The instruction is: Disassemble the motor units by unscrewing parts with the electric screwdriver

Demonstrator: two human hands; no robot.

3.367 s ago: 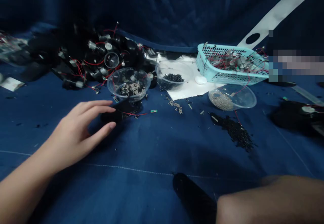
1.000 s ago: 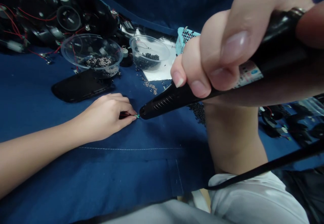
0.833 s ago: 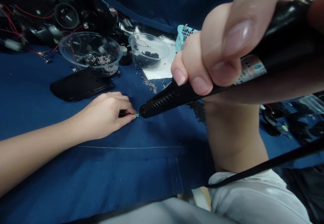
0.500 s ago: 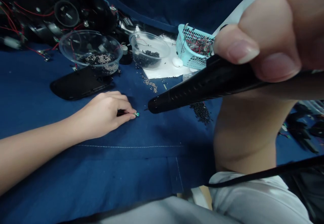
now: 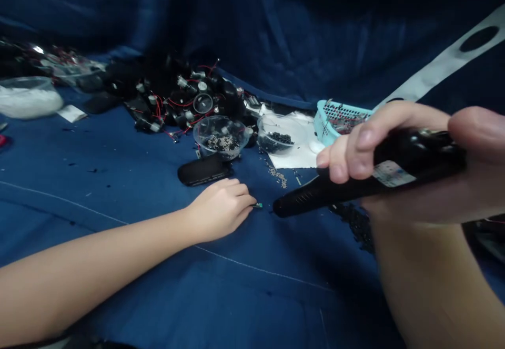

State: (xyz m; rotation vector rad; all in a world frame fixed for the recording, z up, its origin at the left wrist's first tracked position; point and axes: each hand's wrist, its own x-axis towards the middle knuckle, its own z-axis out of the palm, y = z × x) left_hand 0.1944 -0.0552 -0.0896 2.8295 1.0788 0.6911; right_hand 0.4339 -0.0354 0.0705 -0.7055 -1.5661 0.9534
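Low over the blue cloth, my left hand [image 5: 224, 209] pinches a small green circuit board [image 5: 259, 205], whose end sticks out past the fingertips. My right hand [image 5: 363, 149] is wrapped round a black electric screwdriver [image 5: 315, 196], held slanting with its narrow tip pointing down and left. A short gap separates that tip from the board. Just behind my left hand lies a black plastic shell [image 5: 203, 170]. Loose screws [image 5: 279, 175] are scattered on the cloth beyond the two hands. A pile of small black parts [image 5: 355, 225] sits partly hidden under my right hand.
Two clear bowls stand behind: one with screws [image 5: 221, 144], one with black bits [image 5: 278, 139] on white paper [image 5: 290, 162]. A turquoise basket [image 5: 323, 123] holds wired parts. Black housings with red wires [image 5: 169, 102] are heaped at the back. Far left is a bowl of white material [image 5: 29, 99].
The view has swung left and up, showing more of the cloth and heap. Both hands keep their hold; the screwdriver now shows more of its body and a label.
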